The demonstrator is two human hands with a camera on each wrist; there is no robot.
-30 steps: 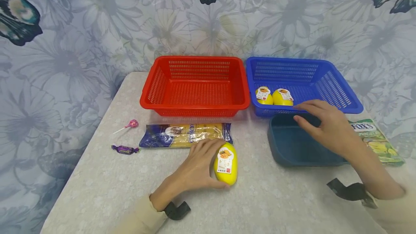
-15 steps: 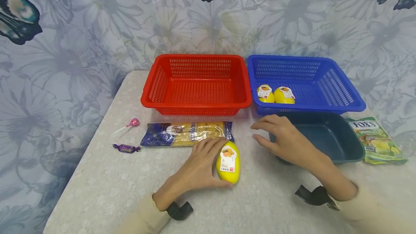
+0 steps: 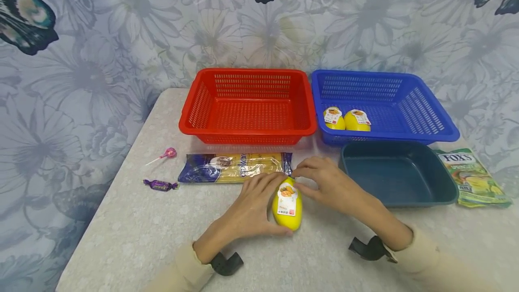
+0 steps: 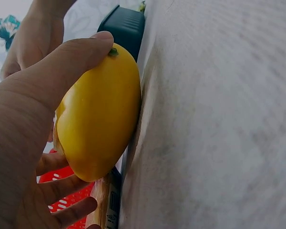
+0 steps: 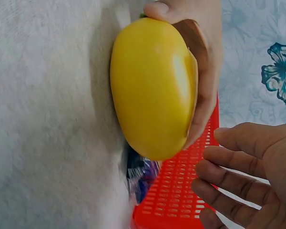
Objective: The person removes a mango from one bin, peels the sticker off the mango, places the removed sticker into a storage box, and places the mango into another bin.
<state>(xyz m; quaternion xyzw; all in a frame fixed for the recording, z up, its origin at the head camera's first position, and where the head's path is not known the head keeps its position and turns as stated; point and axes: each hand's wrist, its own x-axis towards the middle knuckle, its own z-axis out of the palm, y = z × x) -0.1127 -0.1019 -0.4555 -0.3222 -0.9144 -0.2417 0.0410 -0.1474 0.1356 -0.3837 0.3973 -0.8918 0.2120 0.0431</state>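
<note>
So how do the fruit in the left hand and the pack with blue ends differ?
The fruit is plump and rounded; the pack is long and flatter. The fruit is yellow with a white label; the pack is blue and yellow. The left hand holds the fruit, while the pack lies on the table. Both show yellow and printing.
</note>
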